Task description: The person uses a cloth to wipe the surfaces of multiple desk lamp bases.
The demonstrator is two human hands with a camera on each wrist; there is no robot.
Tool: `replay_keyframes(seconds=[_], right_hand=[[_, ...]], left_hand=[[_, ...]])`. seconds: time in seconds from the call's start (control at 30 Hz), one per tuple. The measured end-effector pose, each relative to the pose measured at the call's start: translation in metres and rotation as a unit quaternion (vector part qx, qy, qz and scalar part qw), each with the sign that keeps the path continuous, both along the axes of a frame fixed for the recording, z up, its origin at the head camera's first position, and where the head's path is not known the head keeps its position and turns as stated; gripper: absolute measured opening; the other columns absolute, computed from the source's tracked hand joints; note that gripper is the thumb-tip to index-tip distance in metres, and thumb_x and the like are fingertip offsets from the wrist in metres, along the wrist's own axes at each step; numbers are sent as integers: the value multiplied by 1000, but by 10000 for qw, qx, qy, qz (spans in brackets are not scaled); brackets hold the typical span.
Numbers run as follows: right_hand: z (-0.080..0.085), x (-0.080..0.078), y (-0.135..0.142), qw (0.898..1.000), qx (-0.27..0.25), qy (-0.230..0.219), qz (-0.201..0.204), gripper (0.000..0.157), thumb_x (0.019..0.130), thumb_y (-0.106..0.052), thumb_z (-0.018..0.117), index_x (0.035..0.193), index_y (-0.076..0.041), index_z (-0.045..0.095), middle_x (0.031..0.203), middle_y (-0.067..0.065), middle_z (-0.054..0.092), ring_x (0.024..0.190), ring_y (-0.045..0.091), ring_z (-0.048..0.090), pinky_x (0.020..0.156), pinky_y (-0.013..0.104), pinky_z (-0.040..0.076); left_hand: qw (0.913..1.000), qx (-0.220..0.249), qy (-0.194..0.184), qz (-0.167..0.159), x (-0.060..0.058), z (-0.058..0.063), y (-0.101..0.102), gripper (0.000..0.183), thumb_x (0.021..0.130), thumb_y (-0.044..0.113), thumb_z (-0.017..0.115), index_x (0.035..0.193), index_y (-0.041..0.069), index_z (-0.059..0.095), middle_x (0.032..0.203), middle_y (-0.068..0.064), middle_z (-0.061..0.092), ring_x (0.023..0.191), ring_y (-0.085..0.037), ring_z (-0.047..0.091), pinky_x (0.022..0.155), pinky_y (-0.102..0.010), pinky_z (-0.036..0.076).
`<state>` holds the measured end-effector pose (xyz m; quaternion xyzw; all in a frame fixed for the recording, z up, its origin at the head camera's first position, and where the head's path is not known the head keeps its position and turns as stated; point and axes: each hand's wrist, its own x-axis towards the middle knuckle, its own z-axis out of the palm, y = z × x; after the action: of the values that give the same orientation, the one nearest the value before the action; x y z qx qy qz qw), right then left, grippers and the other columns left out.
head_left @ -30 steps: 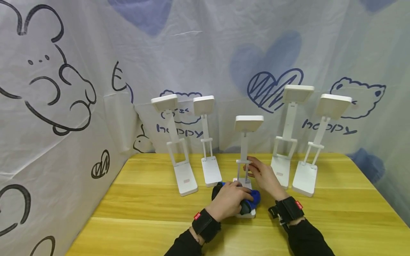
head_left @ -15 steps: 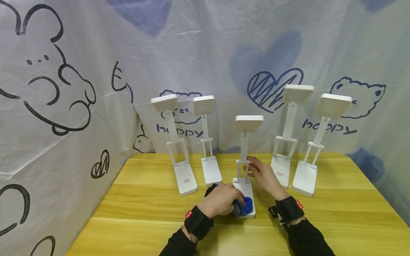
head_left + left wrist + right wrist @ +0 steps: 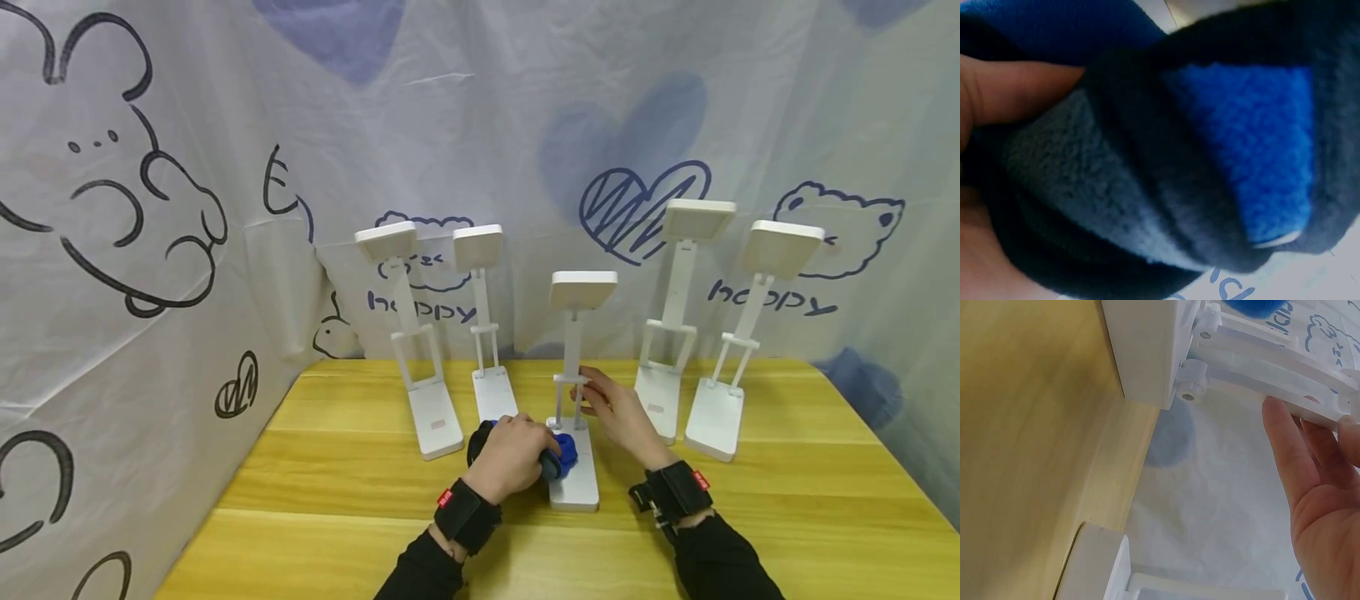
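Middle lamp (image 3: 572, 340): stood on table (image 3: 337, 533), long axis upright, base (image 3: 576, 495) toward person.
Left hand (image 3: 513, 457): gripped cloth (image 3: 567, 454) over base.
Right hand (image 3: 617, 417): pinched strut (image 3: 1254, 389).
Hinge bolt (image 3: 1189, 397): only right wrist showed.

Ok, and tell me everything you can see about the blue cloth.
The cloth looks soft and fuzzy, like towelling, with bright blue and grey areas and darker, thick-looking edging. It is bunched and folded rather than spread flat, held in the person's left grip, whose fingers partly hide it. In the head view, a blue part shows over the middle lamp's white base; how firmly it presses there, if at all, I can't tell.
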<state>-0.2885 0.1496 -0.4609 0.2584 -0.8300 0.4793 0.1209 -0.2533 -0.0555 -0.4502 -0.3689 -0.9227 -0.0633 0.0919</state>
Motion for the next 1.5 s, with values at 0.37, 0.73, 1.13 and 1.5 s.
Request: replay_keyframes(seconds=[0.37,0.73,1.13,1.5], right_hand=[[2,0,2,9999,13,115,25,34,100,-4,41,134,-4,47,101,27,63,97,35,62,77,40,57],[2,-1,2,9997,97,221,-79,33,100,-4,41,132,-6,48,99,26,64,94,32,64,75,38,58],[1,1,2,9997,142,189,-52,34,100,-4,41,133,-5,48,99,25,64,95,32,64,75,39,58],[0,1,-1,9994,128,283,-126,32,100,-5,42,130,-4,50,98,24,64,96,33,63,74,37,58]], left_hand=[[9980,-53,464,430,-6,-9,12,31,79,8,69,103,26,74,105,5,70,90,-19,56,74,-39,48],[9973,-272,491,472,-6,-12,25,28,80,15,70,106,25,72,109,2,67,93,-19,53,74,-39,47],[9971,-287,595,390,-1,-15,35,33,80,14,70,110,27,70,112,3,66,95,-18,53,76,-40,47],[9947,-405,945,-81,1,-18,34,37,81,14,69,114,31,69,119,4,64,100,-20,50,79,-40,46]])
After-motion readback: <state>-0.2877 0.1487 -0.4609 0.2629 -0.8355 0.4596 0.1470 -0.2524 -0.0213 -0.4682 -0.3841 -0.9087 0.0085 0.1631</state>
